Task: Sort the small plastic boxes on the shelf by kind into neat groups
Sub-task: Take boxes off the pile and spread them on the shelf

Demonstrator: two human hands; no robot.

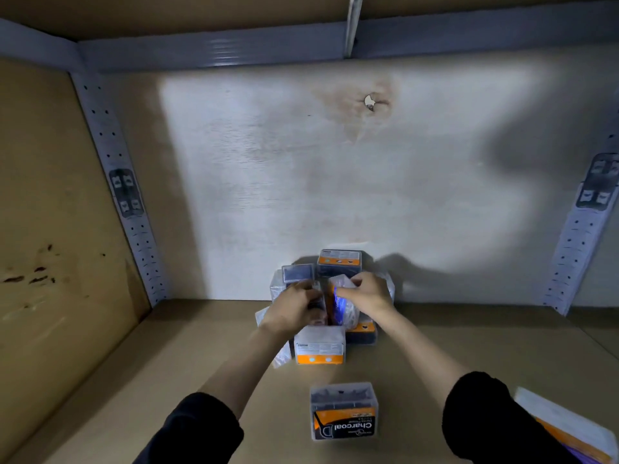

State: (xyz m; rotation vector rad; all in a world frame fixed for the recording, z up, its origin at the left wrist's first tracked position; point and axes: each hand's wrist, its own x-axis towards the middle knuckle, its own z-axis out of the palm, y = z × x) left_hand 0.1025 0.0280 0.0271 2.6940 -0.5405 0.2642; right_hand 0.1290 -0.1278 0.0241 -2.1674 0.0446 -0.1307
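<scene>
Both hands reach into the pile of small boxes [340,262] at the far middle of the shelf [134,380]. The left hand [294,306] curls round a dark box [316,304], and the right hand [365,296] pinches a clear box [343,304] with a blue label. A charcoal box [343,410] stands alone, nearer. The shelf is brown board and the back wall [268,162] is pale and stained. A packet [566,426] at the near right is cut off. The boxes under the hands are hard to make out.
</scene>
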